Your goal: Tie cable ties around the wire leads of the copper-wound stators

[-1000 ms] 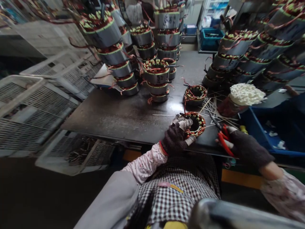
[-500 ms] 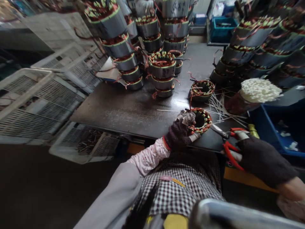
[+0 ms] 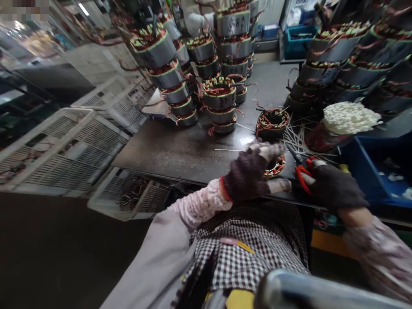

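Observation:
A motor stator, a ring with red windings, lies near the table's front edge. My left hand, in a dark fingerless glove with wrapped fingertips, spans it, fingers across the far side and thumb along the near side. Much of the ring is hidden under that hand. Just to the right, my right hand is closed round the red handles of a pair of scissors. The blades point up and left, apart from the stator. Beyond it sits a second stator, with loose white sticks beside it.
Stacked stators stand at the back left, more stacks at the back right. A container of white sticks and a blue bin are on the right. White plastic crates stand left of the table.
My left hand has moved right, from the stator's left side to across its top. The scissors have drawn back from beside the ring and tilted more upright. The view has shifted slightly left.

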{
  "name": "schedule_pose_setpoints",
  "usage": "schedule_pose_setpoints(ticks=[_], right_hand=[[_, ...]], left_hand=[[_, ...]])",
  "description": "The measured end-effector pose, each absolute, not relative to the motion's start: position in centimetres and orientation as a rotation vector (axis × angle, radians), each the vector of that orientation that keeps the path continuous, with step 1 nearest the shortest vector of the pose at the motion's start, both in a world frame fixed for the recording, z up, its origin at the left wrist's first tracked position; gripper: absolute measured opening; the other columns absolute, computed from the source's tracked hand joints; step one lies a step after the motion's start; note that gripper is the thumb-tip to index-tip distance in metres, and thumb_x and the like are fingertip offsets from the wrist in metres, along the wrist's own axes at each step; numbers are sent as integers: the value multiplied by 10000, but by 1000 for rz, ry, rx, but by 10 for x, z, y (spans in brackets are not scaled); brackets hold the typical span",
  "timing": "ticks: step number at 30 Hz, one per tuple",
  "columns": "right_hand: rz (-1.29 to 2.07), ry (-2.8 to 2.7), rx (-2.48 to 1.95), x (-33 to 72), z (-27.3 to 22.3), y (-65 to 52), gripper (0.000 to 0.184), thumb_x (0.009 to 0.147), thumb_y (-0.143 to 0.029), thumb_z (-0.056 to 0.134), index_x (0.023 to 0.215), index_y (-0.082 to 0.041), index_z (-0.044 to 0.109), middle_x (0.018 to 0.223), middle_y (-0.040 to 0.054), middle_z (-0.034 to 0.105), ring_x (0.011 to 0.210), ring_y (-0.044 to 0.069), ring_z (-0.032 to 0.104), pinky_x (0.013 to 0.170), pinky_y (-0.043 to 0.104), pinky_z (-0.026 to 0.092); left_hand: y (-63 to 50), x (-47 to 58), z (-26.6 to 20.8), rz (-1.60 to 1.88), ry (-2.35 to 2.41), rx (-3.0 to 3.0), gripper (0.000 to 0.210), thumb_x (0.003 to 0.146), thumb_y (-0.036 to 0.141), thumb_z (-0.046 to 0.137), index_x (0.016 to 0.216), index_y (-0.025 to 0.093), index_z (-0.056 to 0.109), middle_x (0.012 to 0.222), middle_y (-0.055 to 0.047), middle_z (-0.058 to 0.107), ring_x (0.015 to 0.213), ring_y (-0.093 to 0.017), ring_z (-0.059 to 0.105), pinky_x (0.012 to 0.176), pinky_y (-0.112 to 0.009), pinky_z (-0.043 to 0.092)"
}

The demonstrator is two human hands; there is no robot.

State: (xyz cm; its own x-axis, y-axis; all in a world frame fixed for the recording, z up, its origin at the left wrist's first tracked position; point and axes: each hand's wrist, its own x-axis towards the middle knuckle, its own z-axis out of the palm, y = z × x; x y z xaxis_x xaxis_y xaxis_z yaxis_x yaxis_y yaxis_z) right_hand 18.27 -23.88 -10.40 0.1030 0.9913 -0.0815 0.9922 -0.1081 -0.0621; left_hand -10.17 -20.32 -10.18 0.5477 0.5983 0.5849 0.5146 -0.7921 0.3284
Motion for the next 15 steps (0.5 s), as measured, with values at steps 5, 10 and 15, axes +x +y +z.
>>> schedule_pose_setpoints(ticks=[5,10,15], right_hand=[[121,2267,2421,163,-130,-222,621,1080,-586,402,1358,-171,769,1090,221,824,935,338,781,777,419,532],[221,2510,2508,166,-153,-226,588,1086,-586,430,1291,-191,815,1285,184,828,1051,324,797,910,448,605],[151,2564,2452,166,-150,-222,587,1086,-569,395,1301,-222,817,1250,166,843,1069,334,799,877,467,614]], left_hand=[[-188,-86,-114,404,956,2914,388,897,463,848,1132,155,843,978,-105,851,1046,-313,812,1310,-598,478],[-163,-108,-110,763,1087,2276,344,869,466,861,1045,171,863,902,-77,841,927,-279,808,1099,-540,623],[-104,-89,-67,902,1057,1989,416,989,500,737,1192,152,838,1027,-101,861,858,-228,788,895,-433,646]])
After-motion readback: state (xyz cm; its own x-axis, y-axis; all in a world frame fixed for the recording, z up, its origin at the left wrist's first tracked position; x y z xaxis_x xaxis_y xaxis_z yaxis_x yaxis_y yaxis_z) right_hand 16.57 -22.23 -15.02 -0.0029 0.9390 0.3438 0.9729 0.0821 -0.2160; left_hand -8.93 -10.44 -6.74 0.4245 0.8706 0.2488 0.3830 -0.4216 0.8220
